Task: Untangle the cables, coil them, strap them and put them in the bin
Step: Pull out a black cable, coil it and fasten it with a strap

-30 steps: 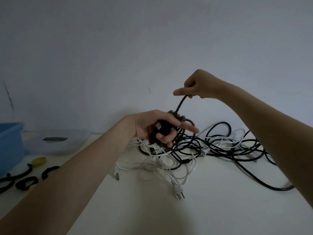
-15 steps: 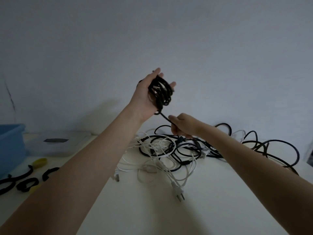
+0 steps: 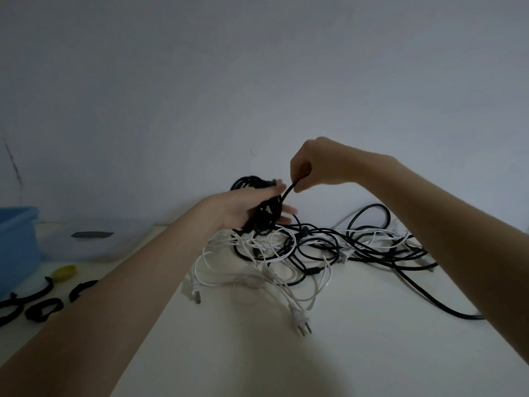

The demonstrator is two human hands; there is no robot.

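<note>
My left hand (image 3: 243, 207) has a black coil (image 3: 264, 209) of cable wound round it, fingers loosely curled about the loops, held up just above the tangle (image 3: 300, 253) of black and white cables on the surface (image 3: 357, 353). My right hand (image 3: 315, 164) pinches the free black strand right beside the coil, thumb and finger closed on it. A white plug (image 3: 300, 325) lies on the near side of the tangle. Far left of the tangle stands the blue bin (image 3: 17, 247); its inside is hidden from me. Beside it sits a clear container (image 3: 94, 239), perhaps a lid, with black straps (image 3: 40, 310) in front.
</note>
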